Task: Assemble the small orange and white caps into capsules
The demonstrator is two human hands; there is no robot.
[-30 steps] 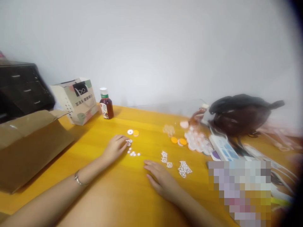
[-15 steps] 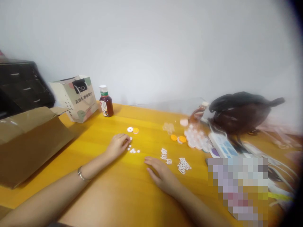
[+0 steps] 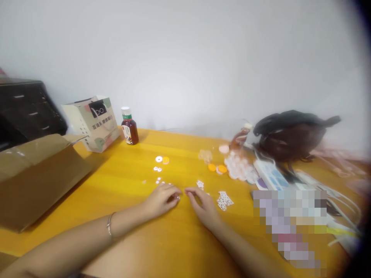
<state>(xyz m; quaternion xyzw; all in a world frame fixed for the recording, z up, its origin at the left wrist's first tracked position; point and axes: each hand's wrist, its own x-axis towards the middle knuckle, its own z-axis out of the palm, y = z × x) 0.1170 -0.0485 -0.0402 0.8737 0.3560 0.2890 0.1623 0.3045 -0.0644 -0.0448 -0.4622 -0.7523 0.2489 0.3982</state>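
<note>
Just left of the table's middle, my left hand [image 3: 162,199] is closed in a pinch on a small white piece [image 3: 178,197], mostly covered by the fingertips. My right hand [image 3: 204,206] faces it a short gap away, thumb and fingertips drawn together; whatever may be between them is too small to make out. Beyond my left hand lie small white dots [image 3: 158,180], partly covered by it, and two small white discs [image 3: 157,169]. Past my right fingers are white wheel-patterned cutouts [image 3: 199,184], with a pile of similar cutouts [image 3: 225,200] to the right.
Farther back lie a white ring [image 3: 159,159] and an orange ring [image 3: 165,160]. Orange discs [image 3: 212,167] and clear round pieces [image 3: 239,168] are at right, before a dark bag [image 3: 290,135]. A cardboard box [image 3: 43,181], paper bag [image 3: 97,125] and bottle [image 3: 130,131] stand left.
My left hand has moved right and nearer, away from the white discs, with a small white piece in its fingers. My right hand's outstretched fingers have drawn together, close to the left fingertips.
</note>
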